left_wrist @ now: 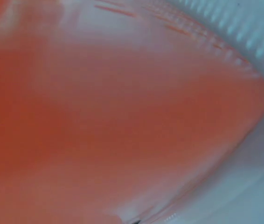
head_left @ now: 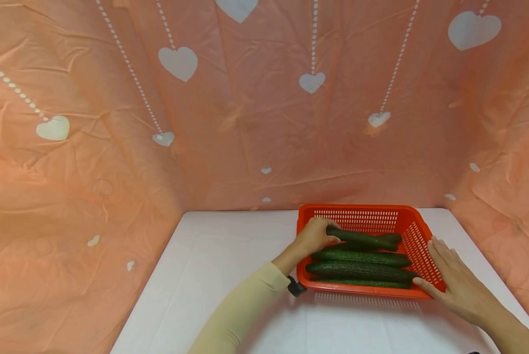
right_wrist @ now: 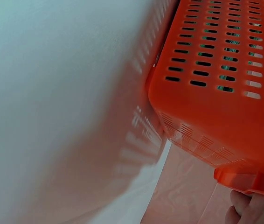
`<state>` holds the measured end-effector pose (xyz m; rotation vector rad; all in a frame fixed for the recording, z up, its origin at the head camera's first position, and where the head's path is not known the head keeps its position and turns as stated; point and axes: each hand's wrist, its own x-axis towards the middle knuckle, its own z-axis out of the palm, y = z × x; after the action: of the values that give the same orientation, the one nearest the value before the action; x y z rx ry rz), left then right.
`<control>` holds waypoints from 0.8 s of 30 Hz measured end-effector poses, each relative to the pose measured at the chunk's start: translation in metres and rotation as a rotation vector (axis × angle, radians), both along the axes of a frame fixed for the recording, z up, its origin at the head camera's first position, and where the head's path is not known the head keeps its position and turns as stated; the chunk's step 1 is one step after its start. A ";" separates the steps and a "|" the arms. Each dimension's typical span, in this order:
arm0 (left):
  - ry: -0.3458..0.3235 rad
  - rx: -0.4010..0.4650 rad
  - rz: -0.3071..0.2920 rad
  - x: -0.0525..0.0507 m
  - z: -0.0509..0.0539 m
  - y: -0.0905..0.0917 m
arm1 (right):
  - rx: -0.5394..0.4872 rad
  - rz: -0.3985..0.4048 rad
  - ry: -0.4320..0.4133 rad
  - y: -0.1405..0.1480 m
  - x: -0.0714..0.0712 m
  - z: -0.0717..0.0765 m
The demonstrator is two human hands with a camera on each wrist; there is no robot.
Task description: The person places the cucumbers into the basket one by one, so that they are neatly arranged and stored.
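Note:
An orange-red plastic basket (head_left: 353,290) holds several long dark green cucumbers (head_left: 359,270), lying side by side across it. Over the basket's back left part, my left hand (head_left: 314,236) grips the left end of one cucumber (head_left: 366,239), which lies across another near the back. My right hand (head_left: 458,280) rests on the basket's right rim with fingers stretched out and the thumb at the front right corner. Up close in the left wrist view, the basket wall (left_wrist: 169,126) is blurred and the left hand's hold is hidden. Fingertips of the right hand (right_wrist: 251,209) touch the rim in the right wrist view.
The basket stands on a white-covered table (head_left: 229,255), toward its right side. Peach-coloured sheets with pale hearts (head_left: 247,123) hang behind and at both sides. A black strap-like device (head_left: 296,286) sits at the left wrist, beside the basket's front left corner.

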<state>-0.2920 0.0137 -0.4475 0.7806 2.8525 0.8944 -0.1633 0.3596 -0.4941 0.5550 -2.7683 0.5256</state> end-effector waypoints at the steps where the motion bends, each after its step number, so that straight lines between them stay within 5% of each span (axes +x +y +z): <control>1: 0.001 0.004 -0.003 0.000 -0.001 0.000 | 0.000 -0.002 -0.004 0.000 0.000 0.000; 9: -0.029 0.094 -0.020 -0.002 -0.004 -0.003 | 0.011 0.008 0.004 0.001 -0.001 -0.001; 17: -0.042 0.130 0.000 -0.002 0.005 -0.031 | 0.026 0.013 -0.006 0.002 -0.004 0.001; 24: 0.068 0.073 0.058 0.005 0.009 -0.068 | 0.022 0.022 -0.016 0.004 -0.003 0.005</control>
<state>-0.2875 -0.0539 -0.4385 0.7536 2.9299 1.0041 -0.1663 0.3637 -0.4894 0.5891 -2.7893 0.5073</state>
